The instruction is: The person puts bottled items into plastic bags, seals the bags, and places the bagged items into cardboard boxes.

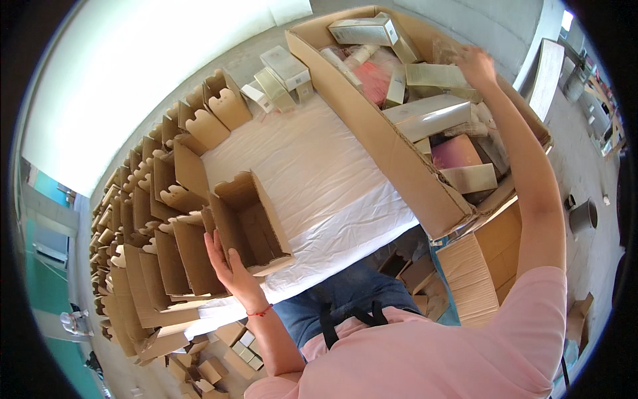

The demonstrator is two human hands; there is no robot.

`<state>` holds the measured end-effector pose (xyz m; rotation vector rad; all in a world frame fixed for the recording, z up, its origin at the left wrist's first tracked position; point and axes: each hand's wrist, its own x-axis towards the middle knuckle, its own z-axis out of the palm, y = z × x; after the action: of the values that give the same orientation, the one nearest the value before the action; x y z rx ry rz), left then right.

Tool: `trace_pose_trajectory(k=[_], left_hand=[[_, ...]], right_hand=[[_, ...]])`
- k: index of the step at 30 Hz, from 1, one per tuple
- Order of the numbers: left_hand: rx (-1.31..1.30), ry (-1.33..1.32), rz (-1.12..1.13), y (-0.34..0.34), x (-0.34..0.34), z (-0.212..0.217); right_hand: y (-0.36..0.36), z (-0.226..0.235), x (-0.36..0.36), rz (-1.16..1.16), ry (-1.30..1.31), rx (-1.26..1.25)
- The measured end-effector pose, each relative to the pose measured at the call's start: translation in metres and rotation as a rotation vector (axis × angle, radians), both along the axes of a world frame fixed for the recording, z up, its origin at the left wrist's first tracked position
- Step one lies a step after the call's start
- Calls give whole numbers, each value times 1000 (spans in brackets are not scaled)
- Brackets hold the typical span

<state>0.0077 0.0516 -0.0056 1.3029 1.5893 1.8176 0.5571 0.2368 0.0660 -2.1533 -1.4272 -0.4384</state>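
My left hand lies against the near left side of an open, empty cardboard box, its fingers stretched out and the thumb apart. The box stands upright on a white cloth at the front of the table. My right hand reaches far over into a large cardboard carton, at its back right side. Its fingers are curled beside crumpled clear plastic; what they hold is partly hidden. In the carton lie several silver and gold boxes, among them a long silver box, and a pink-purple box.
Rows of open cardboard boxes fill the left of the table. Several pale boxes stand at the back of the white cloth. An open carton sits below the large one; more boxes lie on the floor.
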Motion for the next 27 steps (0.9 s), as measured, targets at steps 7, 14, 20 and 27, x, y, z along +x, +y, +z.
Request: trace_pose_trajectory(k=[7, 14, 20, 27], left_hand=[[39, 170, 53, -10, -10, 0], [-85, 310, 29, -7, -13, 1], [-54, 297, -5, -7, -15, 2], [10, 301, -42, -14, -10, 13]], right_hand=[[80, -1, -138, 841, -29, -322], [184, -78, -156, 511, -66, -616], [221, -135, -142, 427, 371, -377], [176, -47, -138, 380, 695, -144]])
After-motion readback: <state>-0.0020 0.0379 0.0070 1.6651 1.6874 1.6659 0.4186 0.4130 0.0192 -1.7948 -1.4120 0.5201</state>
